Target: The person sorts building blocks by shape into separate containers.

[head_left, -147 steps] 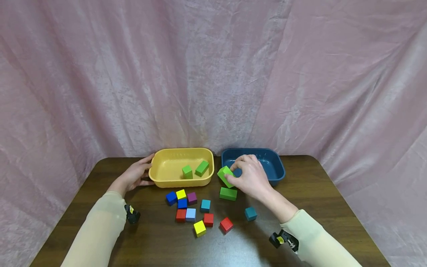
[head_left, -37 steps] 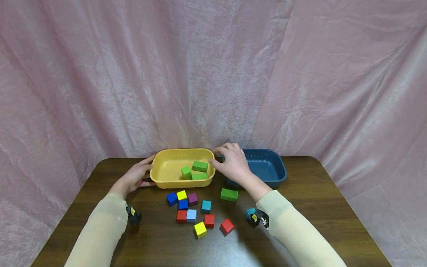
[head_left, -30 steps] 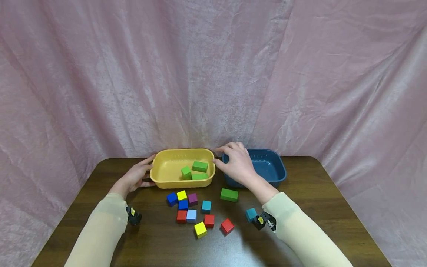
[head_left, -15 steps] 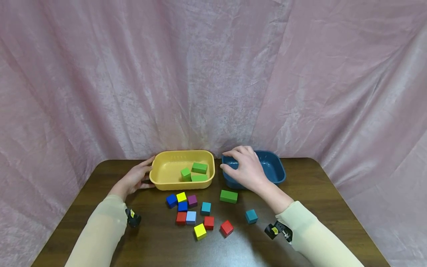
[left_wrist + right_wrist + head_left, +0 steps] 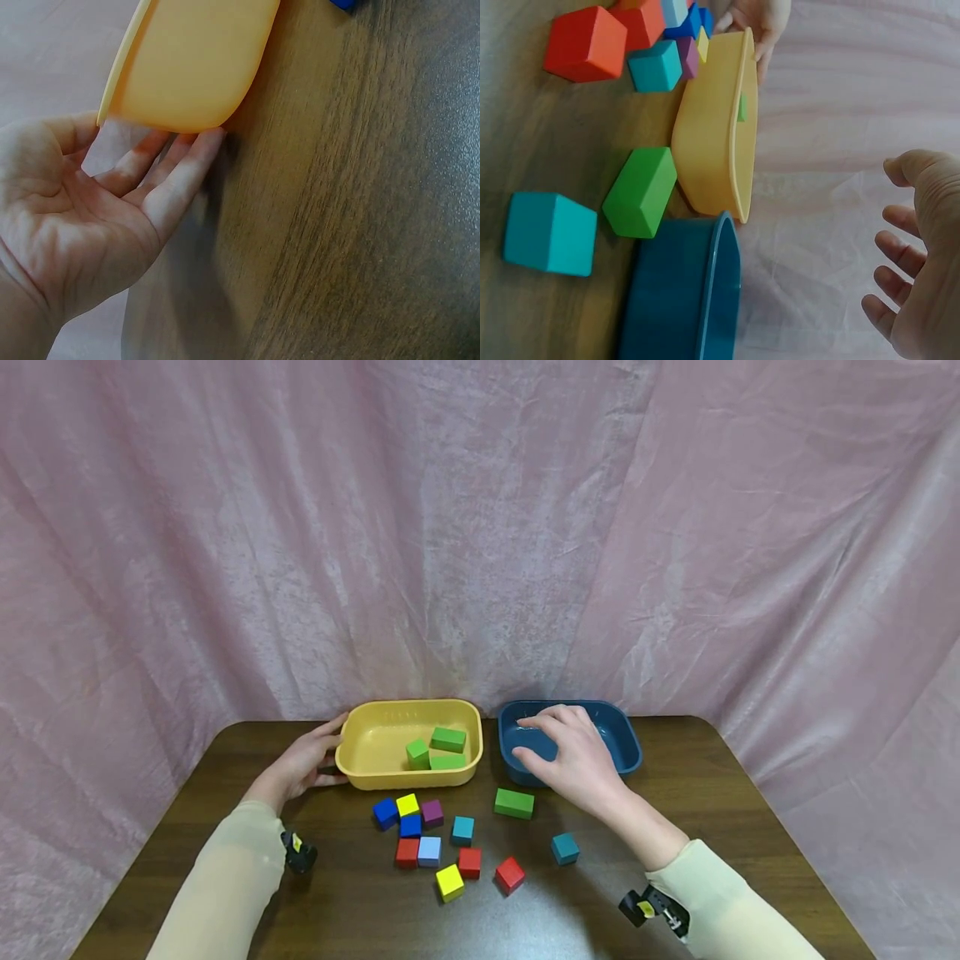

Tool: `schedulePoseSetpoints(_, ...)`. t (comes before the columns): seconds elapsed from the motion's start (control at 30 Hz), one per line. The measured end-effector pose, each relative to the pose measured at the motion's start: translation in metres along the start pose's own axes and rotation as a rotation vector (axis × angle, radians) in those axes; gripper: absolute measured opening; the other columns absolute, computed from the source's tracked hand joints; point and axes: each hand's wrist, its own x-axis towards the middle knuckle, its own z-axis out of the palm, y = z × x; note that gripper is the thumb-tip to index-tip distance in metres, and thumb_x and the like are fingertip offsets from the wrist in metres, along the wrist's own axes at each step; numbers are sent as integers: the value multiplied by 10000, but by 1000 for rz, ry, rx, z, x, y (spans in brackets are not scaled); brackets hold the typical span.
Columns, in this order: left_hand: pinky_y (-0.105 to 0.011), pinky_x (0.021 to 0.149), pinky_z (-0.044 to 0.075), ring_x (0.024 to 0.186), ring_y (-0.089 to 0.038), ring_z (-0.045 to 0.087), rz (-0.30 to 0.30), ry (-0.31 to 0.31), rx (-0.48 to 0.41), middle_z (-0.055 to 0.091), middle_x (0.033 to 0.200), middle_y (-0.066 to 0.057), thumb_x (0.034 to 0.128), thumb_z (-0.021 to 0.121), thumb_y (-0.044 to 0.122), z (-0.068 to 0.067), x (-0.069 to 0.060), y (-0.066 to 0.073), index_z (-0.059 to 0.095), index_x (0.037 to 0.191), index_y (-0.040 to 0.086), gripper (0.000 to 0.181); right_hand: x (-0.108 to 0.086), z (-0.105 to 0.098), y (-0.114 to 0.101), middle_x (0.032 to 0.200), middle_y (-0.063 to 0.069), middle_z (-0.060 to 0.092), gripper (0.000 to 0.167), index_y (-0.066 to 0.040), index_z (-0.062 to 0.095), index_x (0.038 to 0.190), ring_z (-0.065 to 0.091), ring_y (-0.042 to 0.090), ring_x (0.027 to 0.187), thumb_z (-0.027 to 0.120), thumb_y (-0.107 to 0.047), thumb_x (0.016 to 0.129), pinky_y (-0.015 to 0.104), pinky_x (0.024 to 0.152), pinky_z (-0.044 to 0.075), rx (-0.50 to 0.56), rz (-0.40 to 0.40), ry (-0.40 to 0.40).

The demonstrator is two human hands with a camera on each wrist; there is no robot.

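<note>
My left hand (image 5: 303, 764) rests at the left end of a yellow plastic bin (image 5: 347, 739). In the left wrist view its fairly straight fingers (image 5: 184, 176) touch the bin's outer wall, with the thumb by the rim. Several green blocks (image 5: 448, 739) lie inside the bin, towards its right. Above the blue bin (image 5: 626, 739) hovers my right hand (image 5: 573, 760), holding nothing, thumb and fingers spread apart. On the table in front of the blue bin lies one green rectangular block (image 5: 513, 803), below and left of the right hand.
Blue, yellow, purple, red and light blue cubes cluster before the yellow bin, among them a purple cube (image 5: 432, 813). A red cube (image 5: 510, 876) and a teal cube (image 5: 565, 849) lie further right. A pink curtain (image 5: 480, 543) hangs behind the wooden table (image 5: 360, 918).
A green block that my right hand held earlier now lies in the yellow bin. That hand has since moved right, from the bin's right rim to over the blue bin. My left hand stays put.
</note>
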Motion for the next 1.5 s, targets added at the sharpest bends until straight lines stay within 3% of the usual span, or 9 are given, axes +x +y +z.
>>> schedulePoseSetpoints(0.73,-561,967,511,1372,-446,443,-5,-7,-6,98,1695,-162,1127,371,288,0,2,-1,84,1645,369,598,-33,1,20,1172,-43,646,379,-210,745,1221,509,218,1186,789,-400,896,454,919,476,-11,26,-24)
schedulePoseSetpoints(1.2,-558,963,515,1358,-438,454,5,-7,8,120,1685,-186,1129,354,256,0,1,-1,76,1647,355,597,-58,20,26,1130,-85,653,375,-229,755,1198,529,190,1158,828,-371,858,438,903,488,-21,45,-50)
schedulePoseSetpoints(1.5,-556,970,512,1330,-415,490,-3,-1,13,156,1676,-187,1128,367,266,0,1,0,84,1648,355,598,-73,35,30,1098,-104,671,389,-188,767,1170,556,166,1104,852,-358,831,419,889,495,17,87,-67)
